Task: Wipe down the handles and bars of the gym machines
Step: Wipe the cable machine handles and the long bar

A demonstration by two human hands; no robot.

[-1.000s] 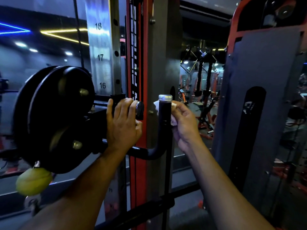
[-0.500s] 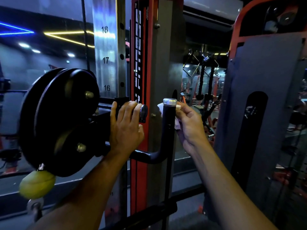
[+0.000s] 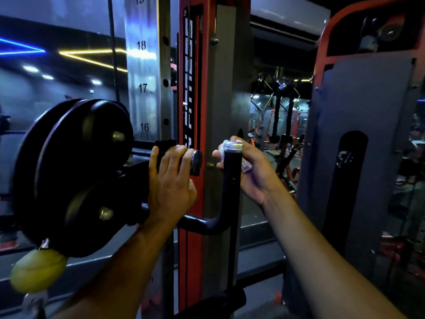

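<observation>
Right hand (image 3: pixel 255 173) and cloth (image 3: pixel 245 166) around handle (image 3: pixel 232 171)

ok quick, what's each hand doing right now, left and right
Left hand: fingers curled over the short black bar beside the weight plates.
Right hand: gripping a white cloth around the top of the upright handle.

Red upright (image 3: pixel 193 111) crowds the handle (image 3: pixel 231 180); open room lies right.

White cloth (image 3: pixel 245 165) mostly hidden behind the right hand (image 3: pixel 255 171) (only edges show).
</observation>
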